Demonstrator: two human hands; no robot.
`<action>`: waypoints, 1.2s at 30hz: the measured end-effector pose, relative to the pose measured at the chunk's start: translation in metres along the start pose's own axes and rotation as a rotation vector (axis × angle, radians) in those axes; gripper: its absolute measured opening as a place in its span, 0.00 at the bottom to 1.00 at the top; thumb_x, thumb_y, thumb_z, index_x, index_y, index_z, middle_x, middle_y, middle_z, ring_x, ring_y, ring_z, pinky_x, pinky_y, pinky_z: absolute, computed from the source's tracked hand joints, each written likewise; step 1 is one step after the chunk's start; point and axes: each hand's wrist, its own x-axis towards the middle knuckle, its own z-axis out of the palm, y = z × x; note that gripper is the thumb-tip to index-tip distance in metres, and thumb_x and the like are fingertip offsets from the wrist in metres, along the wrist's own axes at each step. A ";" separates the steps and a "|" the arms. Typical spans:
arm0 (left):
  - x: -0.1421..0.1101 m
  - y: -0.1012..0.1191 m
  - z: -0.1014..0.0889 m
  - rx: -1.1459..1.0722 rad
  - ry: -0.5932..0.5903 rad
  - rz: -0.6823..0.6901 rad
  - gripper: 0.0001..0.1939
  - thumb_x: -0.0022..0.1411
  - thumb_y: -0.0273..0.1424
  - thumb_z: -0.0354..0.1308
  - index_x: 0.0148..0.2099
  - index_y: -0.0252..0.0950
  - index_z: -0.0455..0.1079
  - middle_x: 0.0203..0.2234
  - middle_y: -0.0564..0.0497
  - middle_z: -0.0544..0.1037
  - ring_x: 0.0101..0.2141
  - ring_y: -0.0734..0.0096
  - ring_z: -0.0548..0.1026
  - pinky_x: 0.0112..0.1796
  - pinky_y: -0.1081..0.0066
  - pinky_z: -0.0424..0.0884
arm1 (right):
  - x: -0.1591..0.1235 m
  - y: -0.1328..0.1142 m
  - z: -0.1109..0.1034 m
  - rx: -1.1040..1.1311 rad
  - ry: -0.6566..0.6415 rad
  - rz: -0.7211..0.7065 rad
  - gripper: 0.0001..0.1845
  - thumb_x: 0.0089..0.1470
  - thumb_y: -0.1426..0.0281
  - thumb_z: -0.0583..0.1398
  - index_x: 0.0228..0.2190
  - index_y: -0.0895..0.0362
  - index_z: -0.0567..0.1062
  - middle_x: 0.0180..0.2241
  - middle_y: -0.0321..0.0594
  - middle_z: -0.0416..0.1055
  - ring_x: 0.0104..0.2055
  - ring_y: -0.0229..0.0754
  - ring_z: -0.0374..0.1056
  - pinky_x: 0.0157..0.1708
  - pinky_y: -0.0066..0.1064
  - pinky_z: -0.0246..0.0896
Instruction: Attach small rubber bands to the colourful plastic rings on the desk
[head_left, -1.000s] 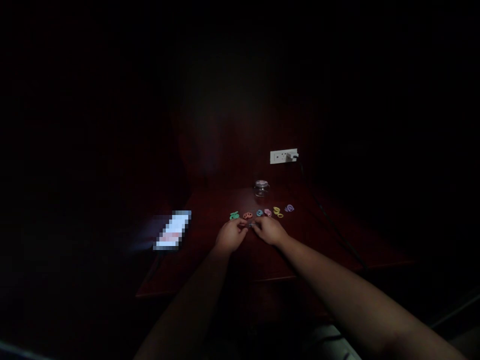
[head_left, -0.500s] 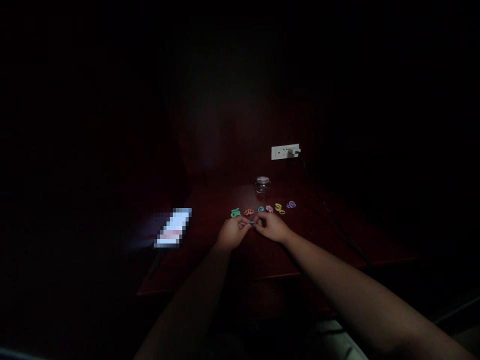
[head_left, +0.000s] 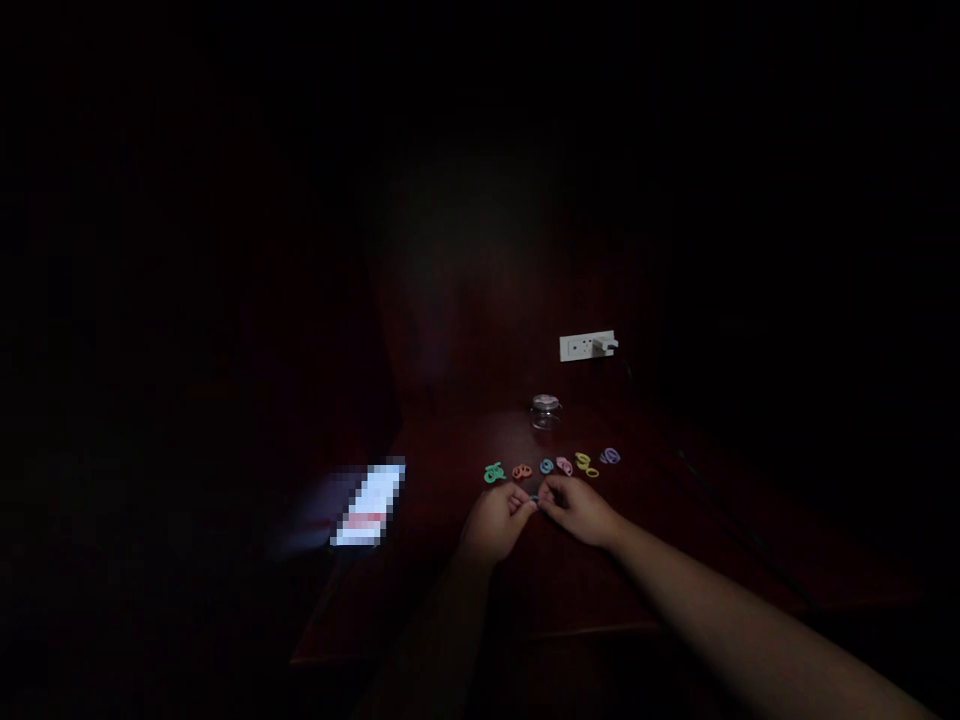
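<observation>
In dim light my left hand (head_left: pixel 496 523) and my right hand (head_left: pixel 579 510) meet fingertip to fingertip over a dark red table (head_left: pixel 675 560). Both are closed in a pinch on a small band (head_left: pixel 533 498) stretched between them; its colour is hard to make out. Just beyond my fingers lies a row of small coloured rings: green (head_left: pixel 493 473), orange (head_left: pixel 522 471), blue (head_left: pixel 547 466), pink (head_left: pixel 564 465), yellow (head_left: pixel 586 463) and purple (head_left: pixel 610 456). A small glass jar (head_left: pixel 546 411) stands behind the row.
A lit phone screen (head_left: pixel 368 503) lies at the table's left edge. A white wall socket (head_left: pixel 586 346) holds a plug, and its dark cable (head_left: pixel 720 500) runs down across the right of the table. Everything else is in darkness.
The view has tilted, so the whole scene sits lower and further right in the frame. My hands stay joined in the same pinch near the rings.
</observation>
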 end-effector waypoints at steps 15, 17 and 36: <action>-0.005 -0.001 0.002 0.068 0.039 0.060 0.09 0.54 0.33 0.46 0.34 0.36 0.66 0.29 0.52 0.72 0.29 0.75 0.68 0.30 0.76 0.62 | -0.003 0.004 -0.002 0.064 -0.090 0.042 0.09 0.46 0.66 0.52 0.23 0.58 0.65 0.22 0.34 0.62 0.24 0.35 0.58 0.26 0.26 0.54; -0.005 0.000 0.002 0.055 0.037 0.048 0.09 0.54 0.32 0.47 0.34 0.36 0.66 0.29 0.51 0.72 0.29 0.75 0.68 0.31 0.76 0.62 | -0.004 0.001 -0.001 0.059 -0.097 0.050 0.09 0.47 0.66 0.52 0.23 0.58 0.65 0.22 0.35 0.63 0.25 0.35 0.58 0.26 0.26 0.54; 0.000 0.008 -0.002 0.181 0.185 -0.005 0.08 0.52 0.34 0.49 0.26 0.36 0.65 0.27 0.51 0.68 0.32 0.70 0.64 0.33 0.71 0.58 | 0.116 0.013 -0.089 -0.342 -0.181 0.178 0.18 0.42 0.60 0.56 0.34 0.59 0.68 0.32 0.43 0.70 0.33 0.41 0.65 0.31 0.28 0.57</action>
